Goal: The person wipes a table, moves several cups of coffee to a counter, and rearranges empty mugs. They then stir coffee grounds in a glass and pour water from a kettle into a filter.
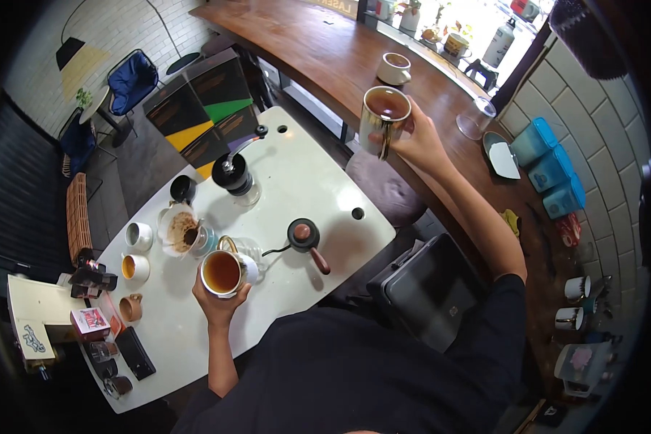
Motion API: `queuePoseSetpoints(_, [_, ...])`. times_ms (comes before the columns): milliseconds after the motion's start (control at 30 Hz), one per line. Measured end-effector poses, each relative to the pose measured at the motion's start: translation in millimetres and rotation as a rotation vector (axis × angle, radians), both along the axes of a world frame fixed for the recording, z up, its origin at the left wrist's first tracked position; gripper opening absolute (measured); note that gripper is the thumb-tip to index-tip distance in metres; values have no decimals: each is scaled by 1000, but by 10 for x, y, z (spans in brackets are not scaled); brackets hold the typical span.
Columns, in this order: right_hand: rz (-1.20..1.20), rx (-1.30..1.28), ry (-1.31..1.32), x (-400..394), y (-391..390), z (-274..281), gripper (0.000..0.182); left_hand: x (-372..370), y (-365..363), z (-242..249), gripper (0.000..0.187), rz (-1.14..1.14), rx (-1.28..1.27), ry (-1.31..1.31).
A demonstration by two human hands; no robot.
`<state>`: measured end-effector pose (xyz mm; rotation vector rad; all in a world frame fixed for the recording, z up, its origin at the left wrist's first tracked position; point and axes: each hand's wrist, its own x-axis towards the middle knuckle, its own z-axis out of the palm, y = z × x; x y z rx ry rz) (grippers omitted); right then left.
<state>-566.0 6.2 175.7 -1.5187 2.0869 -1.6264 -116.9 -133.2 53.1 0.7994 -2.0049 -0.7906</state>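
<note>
My left hand [220,304] is wrapped round a white mug [223,272] with a gold handle, full of amber liquid, held over the white table. Out to the right, my right hand [418,141] grips a shiny gold-toned mug [385,108] of darker reddish-brown liquid, raised near the wooden counter's edge. Just left of the first mug stands a coffee dripper [176,228] whose paper filter holds wet grounds. A gooseneck kettle [304,235] with a wooden handle sits to its right. Behind them is a hand coffee grinder [231,173] with a crank.
Several small cups, including a white cup [138,236] and a brown cup [130,307], line the white table's [296,170] left side. On the wooden counter [296,36] are a white cup [395,70], an upturned glass [475,118] and blue containers [550,170]. A grey stool [387,188] stands between.
</note>
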Motion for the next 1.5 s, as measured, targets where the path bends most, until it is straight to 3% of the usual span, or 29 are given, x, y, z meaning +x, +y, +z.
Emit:
queuePoseSetpoints(400, [-223, 152, 14, -1334, 76, -402, 72, -386, 48, 175, 80, -71, 46, -33])
queuePoseSetpoints(500, [-232, 36, 24, -1535, 20, -560, 73, -474, 61, 207, 79, -86, 62, -17])
queuePoseSetpoints(667, [-280, 73, 34, -1828, 3, -712, 77, -504, 65, 189, 80, -102, 64, -25])
queuePoseSetpoints(1233, [-455, 180, 13, -2186, 162, -923, 86, -608, 112, 234, 82, -147, 86, -58])
queuePoseSetpoints(1500, [-407, 176, -27, -2117, 176, -896, 91, -680, 117, 251, 88, -156, 140, -54])
